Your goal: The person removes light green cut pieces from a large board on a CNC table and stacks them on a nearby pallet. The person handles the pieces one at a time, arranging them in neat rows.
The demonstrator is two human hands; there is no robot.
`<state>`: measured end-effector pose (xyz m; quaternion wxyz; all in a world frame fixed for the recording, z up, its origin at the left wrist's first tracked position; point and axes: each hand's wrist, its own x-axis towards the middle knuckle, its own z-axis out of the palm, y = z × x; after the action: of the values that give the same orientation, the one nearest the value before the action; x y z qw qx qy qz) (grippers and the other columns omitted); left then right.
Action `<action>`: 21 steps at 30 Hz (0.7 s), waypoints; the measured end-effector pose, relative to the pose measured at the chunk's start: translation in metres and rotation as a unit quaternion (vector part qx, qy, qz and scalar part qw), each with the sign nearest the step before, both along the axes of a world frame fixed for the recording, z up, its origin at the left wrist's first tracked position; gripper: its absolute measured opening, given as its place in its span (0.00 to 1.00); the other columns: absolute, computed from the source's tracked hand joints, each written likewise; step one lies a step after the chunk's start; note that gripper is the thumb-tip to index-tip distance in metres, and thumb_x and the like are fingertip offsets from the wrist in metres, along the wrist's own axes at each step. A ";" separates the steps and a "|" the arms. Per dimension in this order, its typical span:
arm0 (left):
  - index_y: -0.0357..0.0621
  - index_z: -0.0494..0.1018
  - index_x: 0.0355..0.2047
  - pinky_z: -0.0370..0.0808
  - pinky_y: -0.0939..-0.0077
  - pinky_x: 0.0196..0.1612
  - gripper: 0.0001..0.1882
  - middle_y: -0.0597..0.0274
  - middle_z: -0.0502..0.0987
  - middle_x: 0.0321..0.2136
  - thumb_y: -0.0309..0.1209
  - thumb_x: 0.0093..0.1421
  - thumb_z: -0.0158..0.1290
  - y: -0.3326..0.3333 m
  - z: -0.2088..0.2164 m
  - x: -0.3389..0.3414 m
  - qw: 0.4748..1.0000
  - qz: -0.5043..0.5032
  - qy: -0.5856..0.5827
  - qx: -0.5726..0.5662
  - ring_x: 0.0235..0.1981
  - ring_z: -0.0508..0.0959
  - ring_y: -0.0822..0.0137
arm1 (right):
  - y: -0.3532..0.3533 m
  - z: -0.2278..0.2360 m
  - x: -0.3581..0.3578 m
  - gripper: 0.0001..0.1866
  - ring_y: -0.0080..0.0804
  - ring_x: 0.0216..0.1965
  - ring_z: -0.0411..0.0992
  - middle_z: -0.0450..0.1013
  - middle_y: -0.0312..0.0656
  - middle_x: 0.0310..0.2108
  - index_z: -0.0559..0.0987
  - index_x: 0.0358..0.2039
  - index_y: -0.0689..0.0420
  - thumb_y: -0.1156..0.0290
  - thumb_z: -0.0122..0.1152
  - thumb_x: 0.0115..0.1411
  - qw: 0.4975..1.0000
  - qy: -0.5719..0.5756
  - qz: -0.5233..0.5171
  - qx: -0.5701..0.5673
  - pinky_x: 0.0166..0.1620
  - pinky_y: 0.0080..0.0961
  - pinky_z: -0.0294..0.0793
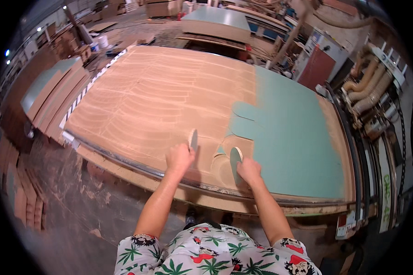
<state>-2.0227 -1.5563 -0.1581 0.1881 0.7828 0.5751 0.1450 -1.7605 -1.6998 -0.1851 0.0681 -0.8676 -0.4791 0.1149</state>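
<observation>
My left hand (pixel 180 158) is closed on a thin round board piece (pixel 193 139), held nearly edge-on above the tan, dusty part of the bed. In my right hand (pixel 249 171), a second disc (pixel 235 162) with a green face and pale edge stands tilted near the front of the bed. Around it lie curved cut-outs (pixel 223 168) in the tan surface. To the right, a large green-faced board (pixel 293 133) covers the bed, its left edge cut in rounded shapes. The fingers of both hands are partly hidden behind the wrists.
The wide machine bed (pixel 170 91) carries swirling dust lines. A dark rail (pixel 124 158) follows its front edge. Stacked boards (pixel 55 91) lean at the left, and another green-topped stack (pixel 215 20) stands behind. Ribbed hoses (pixel 371 87) and a cabinet (pixel 319 59) are at the right.
</observation>
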 end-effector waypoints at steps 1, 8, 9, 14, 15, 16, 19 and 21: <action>0.48 0.82 0.41 0.81 0.45 0.42 0.15 0.47 0.85 0.31 0.45 0.64 0.56 0.008 0.000 -0.002 1.000 -0.002 0.013 0.018 0.37 0.85 0.41 | -0.002 -0.001 -0.004 0.22 0.64 0.43 0.80 0.82 0.61 0.39 0.82 0.45 0.63 0.54 0.60 0.65 1.000 0.006 -0.004 0.008 0.47 0.55 0.80; 0.46 0.79 0.45 0.79 0.42 0.45 0.16 0.43 0.85 0.38 0.44 0.68 0.54 0.046 -0.039 0.009 0.999 0.044 -0.017 0.010 0.40 0.84 0.38 | -0.033 0.014 -0.001 0.21 0.63 0.43 0.80 0.82 0.60 0.39 0.81 0.45 0.62 0.54 0.60 0.66 0.995 0.052 -0.071 0.037 0.48 0.54 0.79; 0.46 0.79 0.46 0.79 0.42 0.46 0.16 0.43 0.85 0.38 0.44 0.68 0.53 0.050 -0.035 0.010 0.999 0.041 -0.016 0.003 0.41 0.84 0.38 | -0.043 0.019 0.003 0.22 0.63 0.44 0.80 0.82 0.60 0.39 0.81 0.45 0.62 0.54 0.60 0.66 0.993 0.064 -0.082 0.053 0.48 0.53 0.79; 0.45 0.77 0.46 0.77 0.42 0.42 0.15 0.48 0.85 0.38 0.43 0.69 0.53 0.038 -0.036 0.009 0.988 0.078 -0.121 0.048 0.40 0.84 0.40 | -0.098 0.013 0.047 0.21 0.61 0.45 0.79 0.82 0.57 0.38 0.80 0.47 0.59 0.54 0.60 0.66 0.965 0.150 -0.162 0.141 0.49 0.51 0.77; 0.45 0.76 0.46 0.77 0.42 0.42 0.15 0.48 0.85 0.38 0.42 0.69 0.54 0.033 -0.043 0.016 0.990 0.060 -0.113 0.066 0.40 0.84 0.40 | -0.112 0.008 0.063 0.21 0.58 0.44 0.79 0.81 0.55 0.37 0.80 0.48 0.59 0.54 0.61 0.66 0.960 0.165 -0.173 0.144 0.48 0.48 0.77; 0.44 0.76 0.46 0.77 0.43 0.41 0.14 0.48 0.85 0.38 0.41 0.69 0.54 0.027 -0.050 0.016 0.990 0.049 -0.102 0.087 0.39 0.84 0.40 | -0.124 -0.001 0.075 0.21 0.54 0.43 0.80 0.81 0.54 0.36 0.80 0.49 0.59 0.55 0.62 0.66 0.956 0.185 -0.177 0.146 0.48 0.45 0.77; 0.43 0.75 0.44 0.76 0.45 0.39 0.11 0.47 0.85 0.37 0.37 0.69 0.56 0.020 -0.080 0.017 0.985 0.066 -0.097 0.130 0.38 0.84 0.39 | -0.169 -0.027 0.115 0.19 0.38 0.41 0.80 0.82 0.47 0.37 0.80 0.51 0.61 0.61 0.65 0.68 0.895 0.316 -0.159 0.271 0.48 0.35 0.77; 0.43 0.74 0.44 0.77 0.46 0.39 0.11 0.47 0.85 0.37 0.36 0.69 0.56 0.012 -0.084 0.031 0.978 0.101 -0.127 0.134 0.38 0.83 0.39 | -0.199 -0.038 0.137 0.17 0.29 0.41 0.76 0.81 0.41 0.41 0.80 0.53 0.63 0.64 0.63 0.70 0.856 0.355 -0.176 0.332 0.48 0.31 0.76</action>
<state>-1.9919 -1.5448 -0.2416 0.1376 0.7141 0.5980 0.3369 -1.6239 -1.8988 -0.2234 0.5369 -0.7636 -0.2709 0.2350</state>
